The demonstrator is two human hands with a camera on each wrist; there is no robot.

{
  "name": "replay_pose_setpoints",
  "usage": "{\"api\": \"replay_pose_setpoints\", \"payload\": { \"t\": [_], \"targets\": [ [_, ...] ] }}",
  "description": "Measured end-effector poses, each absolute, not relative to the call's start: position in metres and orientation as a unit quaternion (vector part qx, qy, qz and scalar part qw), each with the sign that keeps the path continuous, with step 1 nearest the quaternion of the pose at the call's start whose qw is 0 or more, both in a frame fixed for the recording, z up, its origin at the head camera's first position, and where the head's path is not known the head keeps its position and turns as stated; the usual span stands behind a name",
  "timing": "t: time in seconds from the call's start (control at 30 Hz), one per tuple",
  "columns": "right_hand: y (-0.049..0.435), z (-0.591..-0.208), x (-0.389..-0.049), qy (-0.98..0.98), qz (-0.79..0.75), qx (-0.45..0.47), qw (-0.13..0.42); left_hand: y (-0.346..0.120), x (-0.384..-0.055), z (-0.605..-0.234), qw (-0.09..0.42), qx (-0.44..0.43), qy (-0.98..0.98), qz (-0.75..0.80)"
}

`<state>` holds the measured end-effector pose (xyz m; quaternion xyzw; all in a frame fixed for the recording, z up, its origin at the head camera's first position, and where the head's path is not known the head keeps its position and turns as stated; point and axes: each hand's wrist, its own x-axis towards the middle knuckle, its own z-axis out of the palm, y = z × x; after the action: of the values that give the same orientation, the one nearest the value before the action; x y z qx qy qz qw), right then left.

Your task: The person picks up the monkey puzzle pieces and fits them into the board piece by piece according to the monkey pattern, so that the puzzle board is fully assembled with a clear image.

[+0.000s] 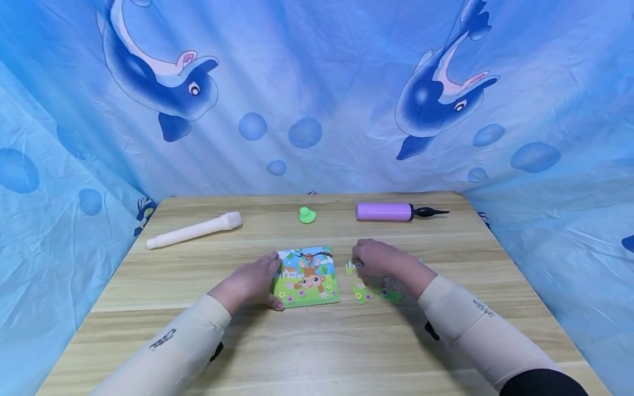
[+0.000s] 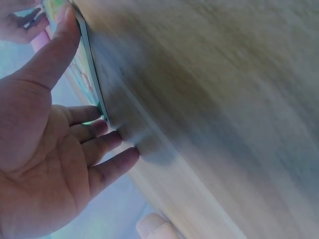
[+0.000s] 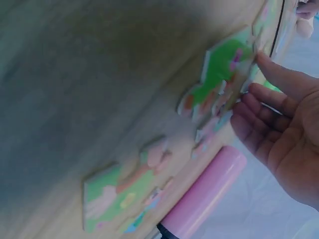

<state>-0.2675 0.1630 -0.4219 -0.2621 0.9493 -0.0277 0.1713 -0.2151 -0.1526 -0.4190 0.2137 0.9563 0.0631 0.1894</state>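
A square monkey jigsaw puzzle [image 1: 309, 280] lies flat on the table. My left hand [image 1: 255, 279] touches its left side, thumb at the near corner and fingertips at the far part of that edge. In the left wrist view the left hand [image 2: 50, 144] shows fairly straight, spread fingers. Right of the puzzle, my right hand [image 1: 381, 261] reaches down with bent fingers. It seems to pinch a small puzzle piece [image 1: 350, 267], partly hidden by the fingers. The right wrist view shows the right hand's thumb and index finger [image 3: 256, 88] close together beside several loose green pieces [image 3: 222, 64].
A white toy microphone [image 1: 195, 230] lies at the left. A small green duck [image 1: 307, 215] sits at the back middle. At the back right lies a purple hand pump [image 1: 383, 212] with a black nozzle. More loose pieces [image 1: 362, 291] lie under the right forearm. Behind the wooden table [image 1: 317, 352] hangs a blue dolphin curtain [image 1: 346, 82].
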Motion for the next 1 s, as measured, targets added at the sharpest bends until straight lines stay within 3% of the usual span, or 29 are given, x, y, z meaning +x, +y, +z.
{"api": "replay_pose_setpoints", "payload": {
  "t": [0.57, 0.87, 1.0],
  "targets": [
    [0.151, -0.418, -0.275, 0.933, -0.159, -0.273, 0.171, -0.158, -0.215, -0.422, 0.187, 0.221, 0.956, 0.056],
    [0.122, -0.4, -0.278, 0.91, -0.229, -0.303, 0.164, -0.159, -0.216, -0.425, 0.189, 0.218, 0.956, 0.05],
    [0.099, -0.404, -0.276, 0.893, -0.29, -0.288, 0.186, -0.159, -0.216, -0.425, 0.186, 0.22, 0.956, 0.055]
  ]
}}
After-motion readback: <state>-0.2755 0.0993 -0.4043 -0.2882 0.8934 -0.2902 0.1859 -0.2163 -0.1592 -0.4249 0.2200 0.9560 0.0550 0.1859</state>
